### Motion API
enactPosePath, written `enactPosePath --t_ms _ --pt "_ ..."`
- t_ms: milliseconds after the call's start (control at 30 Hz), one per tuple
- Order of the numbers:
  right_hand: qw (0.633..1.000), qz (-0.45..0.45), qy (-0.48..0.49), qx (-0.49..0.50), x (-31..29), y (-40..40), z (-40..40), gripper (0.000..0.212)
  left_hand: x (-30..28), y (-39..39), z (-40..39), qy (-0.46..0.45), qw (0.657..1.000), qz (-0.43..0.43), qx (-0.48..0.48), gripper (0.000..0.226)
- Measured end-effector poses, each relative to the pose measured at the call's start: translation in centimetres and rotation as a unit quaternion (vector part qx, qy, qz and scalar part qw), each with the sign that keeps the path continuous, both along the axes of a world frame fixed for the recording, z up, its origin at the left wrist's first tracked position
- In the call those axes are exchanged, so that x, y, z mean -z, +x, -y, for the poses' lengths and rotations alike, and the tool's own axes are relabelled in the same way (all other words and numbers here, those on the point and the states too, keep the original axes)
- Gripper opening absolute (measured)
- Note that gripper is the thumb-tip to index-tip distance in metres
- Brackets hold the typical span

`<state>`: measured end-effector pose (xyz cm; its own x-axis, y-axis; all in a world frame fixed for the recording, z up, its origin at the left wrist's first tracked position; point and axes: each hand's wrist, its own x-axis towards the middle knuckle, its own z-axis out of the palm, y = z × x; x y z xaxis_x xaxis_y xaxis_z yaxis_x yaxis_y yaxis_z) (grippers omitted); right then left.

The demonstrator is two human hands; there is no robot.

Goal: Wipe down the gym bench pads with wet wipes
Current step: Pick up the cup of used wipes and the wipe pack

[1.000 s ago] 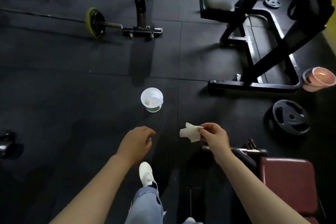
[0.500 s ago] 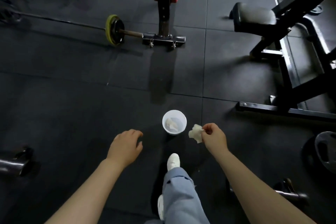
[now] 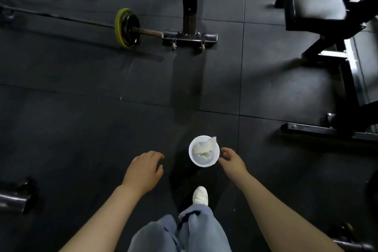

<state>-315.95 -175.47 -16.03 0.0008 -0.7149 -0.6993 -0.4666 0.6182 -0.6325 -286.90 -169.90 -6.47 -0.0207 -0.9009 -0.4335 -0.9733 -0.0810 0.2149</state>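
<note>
A white cup point(image 3: 196, 158) stands on the black rubber floor just ahead of my feet. Crumpled white wipes point(image 3: 205, 146) lie inside it, one corner poking over the rim. My right hand point(image 3: 233, 159) hovers beside the cup's right edge with loosely curled fingers and holds nothing. My left hand point(image 3: 144, 171) hangs to the left of the cup, fingers relaxed and empty. A black bench pad point(image 3: 313, 9) on a black frame sits at the upper right.
A barbell with a yellow-rimmed plate point(image 3: 125, 27) lies at the upper left beside a machine's foot point(image 3: 190, 38). The bench frame's base bar point(image 3: 327, 130) runs along the right. A dumbbell handle point(image 3: 14, 199) sits at the left edge. My white shoe point(image 3: 200, 195) is below the cup.
My right hand carried the wipe over the cup and let it go; the wipe now lies in the cup. My view moved forward toward the cup.
</note>
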Motion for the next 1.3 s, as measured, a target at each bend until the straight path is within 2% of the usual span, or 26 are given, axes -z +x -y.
enactPosePath --t_ms 167,300,533,800,933,1300 --pt "0.998 -0.014 0.036 0.044 0.9 -0.7 -0.4 0.034 1.3 1.1 2.6 0.028 0.999 -0.010 0.022 0.038" --pt "0.994 -0.042 0.053 0.081 1.8 -0.1 -1.1 0.042 2.9 2.2 4.7 0.037 0.998 -0.018 0.052 0.039" --pt "0.981 -0.057 0.057 0.174 4.2 2.8 -2.9 0.040 6.7 3.7 8.3 0.053 0.990 -0.055 0.118 0.045" --pt "0.965 -0.073 0.063 0.245 10.1 6.4 -4.4 0.040 13.7 5.3 11.4 0.080 0.977 -0.055 0.189 0.047" --pt "0.961 -0.083 0.094 0.246 15.2 7.0 -4.3 0.043 19.5 4.8 11.9 0.119 0.976 -0.081 0.164 0.049" --pt "0.942 -0.078 0.159 0.285 33.9 6.3 -3.3 0.055 40.4 -0.4 12.8 0.251 0.959 -0.129 -0.010 0.061"
